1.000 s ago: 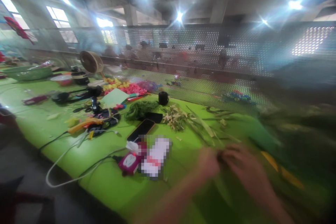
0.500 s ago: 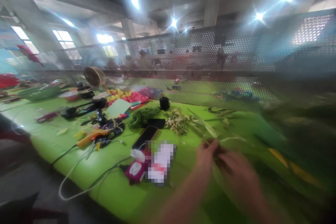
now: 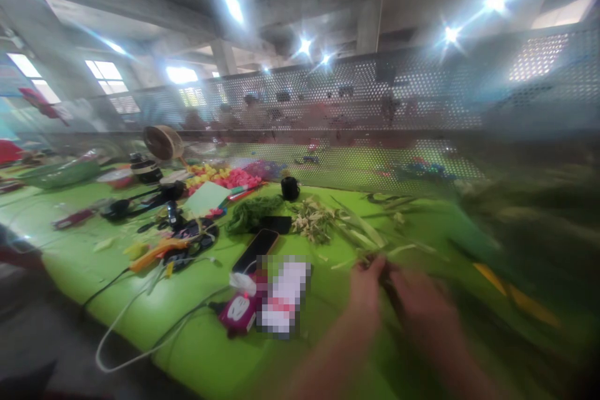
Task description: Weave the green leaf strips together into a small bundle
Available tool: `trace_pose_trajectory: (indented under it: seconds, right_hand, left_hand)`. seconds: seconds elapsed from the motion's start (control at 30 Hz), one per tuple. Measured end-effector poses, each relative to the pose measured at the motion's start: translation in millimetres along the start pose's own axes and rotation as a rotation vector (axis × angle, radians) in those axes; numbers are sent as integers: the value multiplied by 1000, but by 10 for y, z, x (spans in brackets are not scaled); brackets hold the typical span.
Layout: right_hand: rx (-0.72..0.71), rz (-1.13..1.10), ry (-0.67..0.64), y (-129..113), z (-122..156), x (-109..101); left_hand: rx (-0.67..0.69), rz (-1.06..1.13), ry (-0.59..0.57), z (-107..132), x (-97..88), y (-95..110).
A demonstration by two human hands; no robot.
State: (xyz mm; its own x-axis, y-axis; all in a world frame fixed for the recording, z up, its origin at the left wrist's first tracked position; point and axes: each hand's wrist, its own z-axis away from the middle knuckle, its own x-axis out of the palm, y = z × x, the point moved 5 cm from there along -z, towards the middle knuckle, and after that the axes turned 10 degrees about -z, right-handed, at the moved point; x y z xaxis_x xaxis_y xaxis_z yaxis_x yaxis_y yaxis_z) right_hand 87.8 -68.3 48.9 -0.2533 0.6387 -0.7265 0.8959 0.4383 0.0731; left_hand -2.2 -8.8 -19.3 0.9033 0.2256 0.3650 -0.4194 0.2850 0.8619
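Note:
My left hand (image 3: 366,290) and my right hand (image 3: 422,300) are close together over the green table, right of centre. Both have their fingers closed in a pinch, around something small that motion blur and the fingers hide. Pale green leaf-like strips (image 3: 370,234) lie just beyond my fingertips. One thin pale strip (image 3: 415,247) runs off to the right above my right hand. Left of these strips sits a heap of pale green and cream pieces (image 3: 313,220).
A black phone (image 3: 255,251), a magenta device (image 3: 240,312) with cables and a blurred-out white item (image 3: 285,297) lie left of my hands. An orange glue gun (image 3: 157,254) is farther left. A perforated screen (image 3: 328,106) backs the table (image 3: 206,350); a dark green bundle (image 3: 529,237) stands right.
The view has shifted slightly, so the table items appear a little farther left and lower. My hands stay together in the same pinch; my left hand's fingertips appear slightly lower.

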Motion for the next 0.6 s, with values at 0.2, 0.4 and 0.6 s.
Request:
trace_pose_trajectory:
  seconds: [0.2, 0.4, 0.6]
  right_hand:
    - [-56, -33, 13, -31, -36, -18]
    - [-31, -187, -116, -40, -4, 100]
    - [76, -246, -300, -70, 89, 232]
  left_hand:
    - [19, -40, -22, -37, 11, -22]
    - [167, -168, 14, -78, -58, 119]
    - [344, -162, 23, -113, -148, 372]
